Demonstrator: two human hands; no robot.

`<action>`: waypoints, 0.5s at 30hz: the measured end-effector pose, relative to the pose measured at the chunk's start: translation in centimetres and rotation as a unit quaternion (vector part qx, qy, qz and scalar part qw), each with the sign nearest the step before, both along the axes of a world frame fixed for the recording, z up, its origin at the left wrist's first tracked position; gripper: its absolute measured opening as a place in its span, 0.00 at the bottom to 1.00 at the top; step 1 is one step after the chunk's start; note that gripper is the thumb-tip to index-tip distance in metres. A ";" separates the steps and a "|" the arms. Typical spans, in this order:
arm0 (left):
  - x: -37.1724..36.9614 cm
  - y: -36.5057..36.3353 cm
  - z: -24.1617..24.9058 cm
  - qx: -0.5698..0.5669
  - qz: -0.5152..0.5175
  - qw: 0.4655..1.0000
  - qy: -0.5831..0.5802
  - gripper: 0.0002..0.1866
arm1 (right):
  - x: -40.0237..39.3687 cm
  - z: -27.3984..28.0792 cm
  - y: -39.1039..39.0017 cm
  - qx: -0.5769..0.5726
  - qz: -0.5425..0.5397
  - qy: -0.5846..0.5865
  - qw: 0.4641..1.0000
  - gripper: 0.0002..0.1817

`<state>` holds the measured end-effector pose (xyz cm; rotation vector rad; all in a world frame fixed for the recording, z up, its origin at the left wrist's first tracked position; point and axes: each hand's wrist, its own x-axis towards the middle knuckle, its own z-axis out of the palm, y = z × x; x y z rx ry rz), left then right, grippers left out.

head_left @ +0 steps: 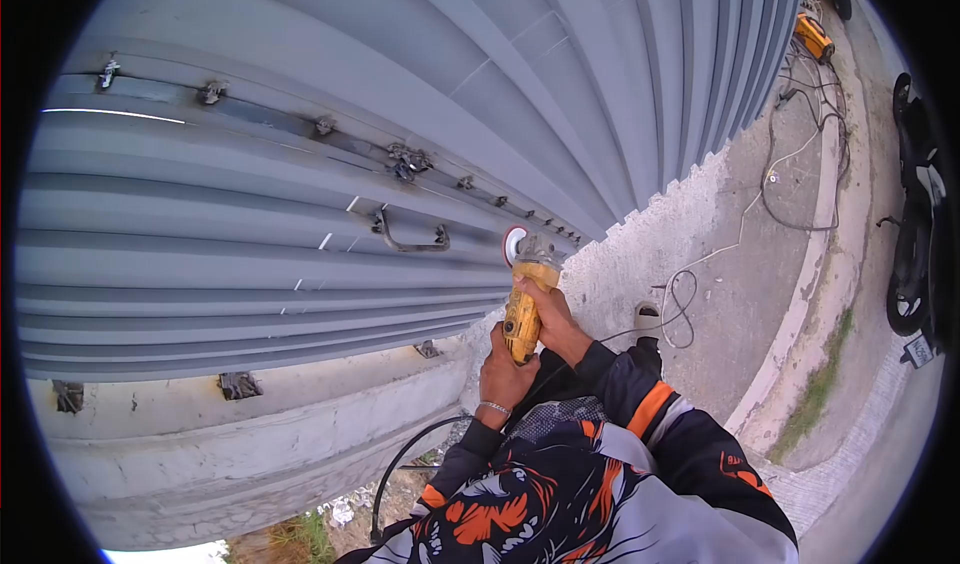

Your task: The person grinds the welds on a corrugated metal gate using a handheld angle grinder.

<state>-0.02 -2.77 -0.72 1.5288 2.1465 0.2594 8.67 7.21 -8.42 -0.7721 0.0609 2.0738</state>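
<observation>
Two stretches of grey ribbed metal (560, 84) take up most of your view, one running across the top and the other along the left, with a long narrow strip (265, 114) between them. Pale concrete ground (740, 294) spreads out to your right, and a low concrete wall (300, 429) runs beneath the left-hand ribs. Near the right edge stands a dark motorcycle (912, 214), well apart from you. Your own body shows at the bottom in a black, white and orange patterned top (500, 509), and a black cable (385, 474) curves beside your left sleeve. Thinner cables (765, 199) lie in loops on the ground, near an orange machine (815, 36) at the upper right. In the middle, in front of you, is the yellow angle grinder (519, 326), its head pointing up toward the metal. A bar handle (415, 247) sits on the ribs to the left of that head. Your right grip (548, 316) is wrapped around the grinder's body, and your left grip (507, 376) is closed on its rear end. The pale, red-rimmed disc (513, 245) is right by the metal; you cannot tell from here whether it touches. Smallest are the bracelet (494, 407) on your left wrist and the rough lumps (325, 125) dotted along the strip.
</observation>
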 end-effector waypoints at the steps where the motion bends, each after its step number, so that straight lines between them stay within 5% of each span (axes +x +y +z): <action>1: -0.1 0.1 -0.2 0.003 0.000 1.000 -0.001 0.43 | -0.1 0.2 0.1 0.000 -0.005 -0.011 1.000 0.24; 15: -3.1 4.7 1.3 -0.025 -0.054 0.998 -0.006 0.44 | -3.3 0.8 4.1 0.000 -0.073 -0.053 0.996 0.21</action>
